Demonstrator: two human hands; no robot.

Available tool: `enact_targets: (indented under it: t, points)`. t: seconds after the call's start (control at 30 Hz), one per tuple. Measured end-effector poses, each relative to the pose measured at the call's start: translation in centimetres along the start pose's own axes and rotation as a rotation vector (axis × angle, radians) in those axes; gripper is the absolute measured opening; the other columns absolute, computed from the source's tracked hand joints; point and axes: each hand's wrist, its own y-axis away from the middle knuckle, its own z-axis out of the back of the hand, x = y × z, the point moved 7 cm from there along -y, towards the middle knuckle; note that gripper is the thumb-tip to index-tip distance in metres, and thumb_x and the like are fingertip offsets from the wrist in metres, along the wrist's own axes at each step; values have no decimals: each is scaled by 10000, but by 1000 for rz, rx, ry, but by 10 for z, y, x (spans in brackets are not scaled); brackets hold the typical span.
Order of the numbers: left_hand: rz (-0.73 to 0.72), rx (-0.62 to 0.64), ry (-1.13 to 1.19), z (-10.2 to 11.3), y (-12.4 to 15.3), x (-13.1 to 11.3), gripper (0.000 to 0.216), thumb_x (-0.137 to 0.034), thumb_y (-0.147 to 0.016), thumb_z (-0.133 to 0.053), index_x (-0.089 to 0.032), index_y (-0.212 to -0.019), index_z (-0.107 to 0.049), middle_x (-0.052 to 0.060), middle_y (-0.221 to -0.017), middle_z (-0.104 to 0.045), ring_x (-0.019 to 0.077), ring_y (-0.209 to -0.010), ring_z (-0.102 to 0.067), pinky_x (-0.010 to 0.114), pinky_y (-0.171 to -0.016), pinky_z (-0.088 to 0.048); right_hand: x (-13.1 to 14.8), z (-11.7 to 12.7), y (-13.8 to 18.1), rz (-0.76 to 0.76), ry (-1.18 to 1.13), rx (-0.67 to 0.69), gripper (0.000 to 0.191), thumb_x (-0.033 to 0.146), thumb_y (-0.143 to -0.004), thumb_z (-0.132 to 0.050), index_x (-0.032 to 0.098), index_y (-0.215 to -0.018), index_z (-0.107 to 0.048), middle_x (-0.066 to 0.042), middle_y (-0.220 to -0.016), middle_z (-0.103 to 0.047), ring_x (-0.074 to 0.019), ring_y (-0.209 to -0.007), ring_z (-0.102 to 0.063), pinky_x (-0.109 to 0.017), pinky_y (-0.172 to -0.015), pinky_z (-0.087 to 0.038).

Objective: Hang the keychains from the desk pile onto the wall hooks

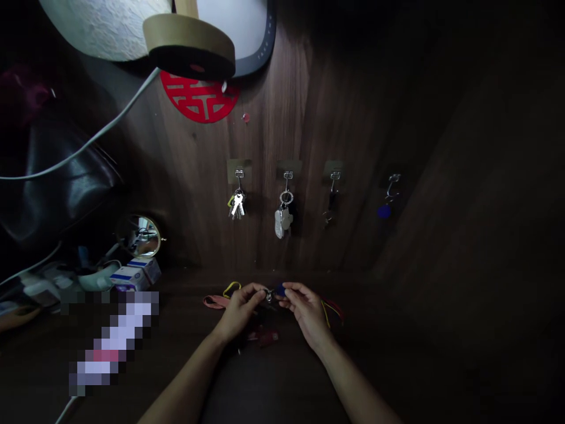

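My left hand [239,307] pinches a metal key ring [269,295] between thumb and fingers, low in the middle of the view. Facing it, my right hand [305,308] is closed on a round blue key tag [281,290] beside the ring. Small dark parts hang between the hands, too dim to name. Behind my left hand lie a pink strap [215,302] and a yellow loop [231,288]. A red cord [338,311] and a yellow one show past my right hand. Nearer me, a small red object [267,337] rests on the dark tabletop [273,388].
Hooks on the wooden wall hold silver keys [237,205], a grey-tagged key bunch [283,219], a dim dark key holder [332,203] and a blue tag [384,211]. Left stand a round mirror [141,235], boxes [132,275] and a blurred-out item [115,341]. A lamp base [189,44] juts overhead.
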Motion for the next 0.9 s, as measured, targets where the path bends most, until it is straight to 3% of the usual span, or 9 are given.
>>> enact_targets:
  t: [0.3,0.47,0.6,0.9]
  points:
    - [78,-25,327,-5,-1,5,261,-412,-762,-594,-153,-763,-631,-7,-716,-628,133,-689,-554,222,-691,-405,-2,-2,3,41,184,79,220,364,-671,-699,193,-806,-666,-16,-759,-644,-142,-691,-610,-223,-552,-438]
    - [163,-32,346,-10,-1,14,283,-427,-722,-634,-146,-753,-629,-8,-655,-624,116,-621,-541,205,-632,-395,9,-3,4,141,367,78,216,385,-721,-641,222,-857,-681,-31,-894,-661,-161,-784,-591,-243,-622,-451]
    - [193,-19,334,-13,0,18,353,-478,-673,-663,-153,-799,-605,-4,-621,-628,119,-580,-542,210,-583,-389,14,-9,6,197,481,137,213,379,-748,-610,218,-871,-677,-30,-859,-670,-172,-794,-595,-268,-684,-463]
    - [109,-42,285,-12,-6,14,365,-503,-662,-654,-148,-701,-583,-24,-570,-579,111,-566,-504,218,-588,-380,36,-30,26,712,903,163,190,204,-777,-563,264,-928,-660,-46,-898,-624,-171,-828,-591,-264,-650,-490]
